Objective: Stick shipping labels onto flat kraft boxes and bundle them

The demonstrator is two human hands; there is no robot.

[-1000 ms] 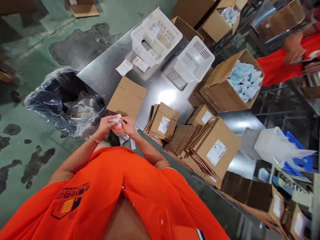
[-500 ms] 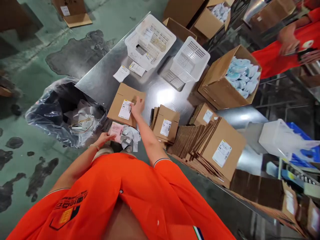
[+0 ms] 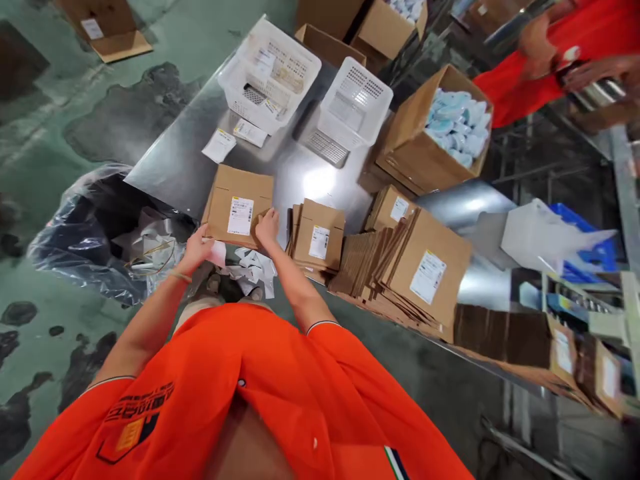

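Flat folded cardboard boxes lie stacked at the near edge of the metal table, the top one bearing a white printed label. My right hand is closed on the stack's right edge, fingers curled and partly hidden. At the left corner, my left hand touches the cardboard with its fingers pinched. A pinkish paper slip sticks out from that hand. Below the table edge, crumpled white paper strips hang or lie in a heap; their support is hidden.
A plastic-lined bin with paper scraps stands left. White baskets and loose labels sit behind the stack. More labelled flat boxes stand to the right. An open carton holds pale packets. Another person's hands show upper right.
My left hand has moved up with the pink slip to the cardboard's left corner. My right hand has shifted from the label to the right edge. The view has swung right.
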